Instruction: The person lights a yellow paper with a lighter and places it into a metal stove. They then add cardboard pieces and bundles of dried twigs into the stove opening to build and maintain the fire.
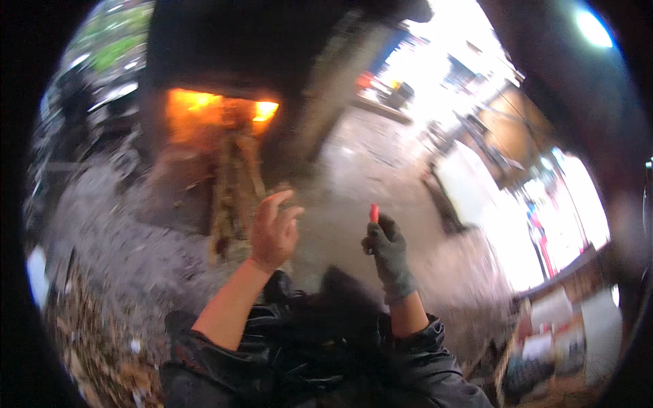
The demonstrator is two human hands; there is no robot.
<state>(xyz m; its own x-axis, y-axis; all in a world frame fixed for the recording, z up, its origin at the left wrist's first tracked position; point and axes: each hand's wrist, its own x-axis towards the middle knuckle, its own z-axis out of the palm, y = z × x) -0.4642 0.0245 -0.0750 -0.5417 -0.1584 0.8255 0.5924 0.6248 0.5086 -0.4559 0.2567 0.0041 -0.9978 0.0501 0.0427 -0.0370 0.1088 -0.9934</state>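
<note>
My left hand [273, 234] is bare and raised, its fingers loosely bent and apart, with nothing seen in them. It is nearest to long pieces of firewood [224, 194] that lean up into the mouth of a dark furnace. Orange fire [194, 112] glows inside that opening. My right hand [389, 251] wears a dark grey-green glove and is closed around a small red cylinder [374, 213]. Its red end sticks up above the thumb; the rest is hidden in the grip, and blur keeps its exact kind unclear.
The dark furnace body [224, 51] rises ahead on the left. Dusty grey ground [340, 231] lies around my feet. Wood scraps [102, 340] litter the lower left. A whitish panel [468, 183] stands to the right, and boxes [554, 340] sit at the lower right.
</note>
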